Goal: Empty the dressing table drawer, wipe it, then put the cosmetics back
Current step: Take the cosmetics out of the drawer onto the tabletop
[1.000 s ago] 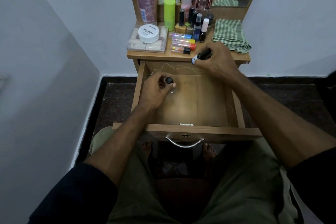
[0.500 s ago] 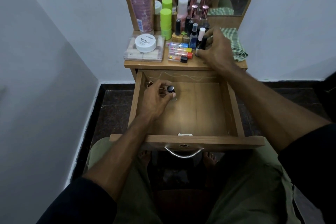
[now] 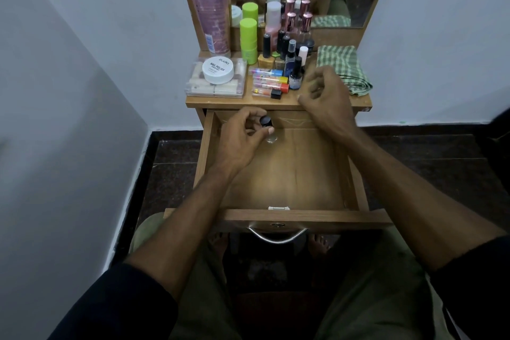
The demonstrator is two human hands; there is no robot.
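1. The pulled-out wooden drawer of the dressing table sits open, its steel handle on the near front panel.
2. At the far left of the drawer, a small clear glass bottle with a black cap is held by the left hand, whose fingers curl round the cap and pinch it; whether the bottle's base touches the drawer floor I cannot tell.
3. The right hand is over the near right edge of the table top, fingers loosely curled and holding nothing.
4. Just left of that hand stands a dark blue bottle with a black cap, the nearest of a cluster of upright nail-polish and spray bottles.
5. Left of it lie three clear tubes side by side, capped in blue, yellow and orange, and a fourth with a black cap nearest the edge.
6. Further left, a white round jar labelled nail polish rests on a clear plastic box.
7. Behind stand a lime-green cylinder and a tall pink tube with a blue label, leaning against the mirror frame.
8. A green checked cloth lies folded at the far right of the table, just beyond the right hand.
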